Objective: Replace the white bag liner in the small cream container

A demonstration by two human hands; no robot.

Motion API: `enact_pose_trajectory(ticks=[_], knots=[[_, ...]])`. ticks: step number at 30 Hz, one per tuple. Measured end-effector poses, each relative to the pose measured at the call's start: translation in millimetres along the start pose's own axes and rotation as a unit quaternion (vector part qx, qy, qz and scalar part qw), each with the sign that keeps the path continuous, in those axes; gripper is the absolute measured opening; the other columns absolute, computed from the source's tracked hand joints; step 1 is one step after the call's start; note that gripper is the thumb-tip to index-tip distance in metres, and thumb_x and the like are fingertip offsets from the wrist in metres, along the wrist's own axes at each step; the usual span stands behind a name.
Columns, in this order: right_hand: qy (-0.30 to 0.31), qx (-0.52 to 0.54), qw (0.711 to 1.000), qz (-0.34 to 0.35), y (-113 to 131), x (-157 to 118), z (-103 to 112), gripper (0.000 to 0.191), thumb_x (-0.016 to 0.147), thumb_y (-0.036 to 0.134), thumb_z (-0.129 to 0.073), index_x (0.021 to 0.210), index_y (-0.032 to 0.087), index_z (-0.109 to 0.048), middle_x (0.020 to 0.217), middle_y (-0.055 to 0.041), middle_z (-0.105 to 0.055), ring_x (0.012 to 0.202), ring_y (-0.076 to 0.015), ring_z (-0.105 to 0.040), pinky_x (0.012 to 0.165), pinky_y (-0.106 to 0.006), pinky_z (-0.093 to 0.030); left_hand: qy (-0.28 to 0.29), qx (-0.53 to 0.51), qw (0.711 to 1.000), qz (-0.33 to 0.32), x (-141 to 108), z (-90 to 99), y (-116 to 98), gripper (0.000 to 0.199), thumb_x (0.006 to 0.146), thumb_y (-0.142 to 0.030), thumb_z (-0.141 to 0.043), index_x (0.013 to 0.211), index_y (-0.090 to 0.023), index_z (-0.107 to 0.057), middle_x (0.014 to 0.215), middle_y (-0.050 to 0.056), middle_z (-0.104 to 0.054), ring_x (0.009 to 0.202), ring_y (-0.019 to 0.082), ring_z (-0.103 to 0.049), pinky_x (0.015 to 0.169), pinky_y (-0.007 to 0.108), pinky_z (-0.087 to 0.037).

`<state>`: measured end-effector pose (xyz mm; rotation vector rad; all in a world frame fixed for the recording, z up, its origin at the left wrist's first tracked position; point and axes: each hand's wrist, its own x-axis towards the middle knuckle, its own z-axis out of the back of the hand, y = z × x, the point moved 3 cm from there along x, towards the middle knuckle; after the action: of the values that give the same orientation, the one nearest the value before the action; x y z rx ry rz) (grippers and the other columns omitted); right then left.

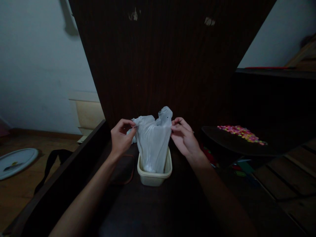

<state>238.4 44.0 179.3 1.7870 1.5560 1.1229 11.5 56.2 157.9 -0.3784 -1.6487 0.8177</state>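
No text, label, brand, number or sign can be read anywhere in this dim head view. Any print on the small coloured things at about four o'clock would be, as far as I can tell, too dark to make out.

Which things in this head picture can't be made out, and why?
All in the head view:
Floor of the cream container: hidden by the white plastic bag.
Bag's contents, if any: obscured by cloudy folds.
Colourful pieces: too small to identify.
White oval object: cut off by left edge.
Green items: blurred, in shadow.
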Motion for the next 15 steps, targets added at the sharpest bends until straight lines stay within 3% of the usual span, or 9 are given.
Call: enact_pose_trajectory(ticks=[5,9,12,15], knots=[[0.054,-0.044,0.994,0.088,16.2,-18.4,-0.1,0.028,0.055,0.015,-0.073,0.075,0.022,-0.055,0.068,0.0057,-0.052,0.065,-0.0116,-0.046,0.061,-0.025,-0.037,0.003,0.033,0.999,0.028,2.8,-1.9,17.8,0.010,0.074,-0.022,-0.071,0.082,-0.017,-0.067,0.078,0.000,-0.065,0.075,0.015,-0.063,0.074,0.027,-0.052],[0.163,-0.087,0.972,0.142,25.9,-37.4,7.5,0.024,0.064,0.020,-0.076,0.073,0.023,-0.054,0.062,0.0052,-0.049,0.060,-0.0130,-0.043,0.057,-0.026,-0.035,0.028,0.061,0.995,0.072,5.3,-5.1,26.0,0.017,0.074,-0.026,-0.072,0.087,-0.018,-0.067,0.073,-0.003,-0.059,0.067,0.012,-0.056,0.066,0.023,-0.047],[0.273,-0.166,0.937,0.139,29.4,-58.3,16.5,0.018,0.076,0.019,-0.074,0.076,0.023,-0.056,0.065,0.0037,-0.053,0.060,-0.0130,-0.048,0.057,-0.026,-0.038,0.064,0.074,0.988,0.117,2.4,-7.7,31.2,0.015,0.077,-0.030,-0.070,0.084,-0.018,-0.065,0.068,-0.004,-0.057,0.061,0.011,-0.053,0.059,0.021,-0.043],[0.339,-0.336,0.873,0.102,28.2,-82.9,25.1,0.011,0.079,0.014,-0.068,0.078,0.021,-0.059,0.072,0.0006,-0.062,0.068,-0.0142,-0.058,0.066,-0.027,-0.043,0.105,0.063,0.980,0.156,-5.0,-10.1,35.6,0.018,0.082,-0.037,-0.066,0.081,-0.019,-0.062,0.061,-0.005,-0.057,0.051,0.012,-0.053,0.051,0.022,-0.042]])
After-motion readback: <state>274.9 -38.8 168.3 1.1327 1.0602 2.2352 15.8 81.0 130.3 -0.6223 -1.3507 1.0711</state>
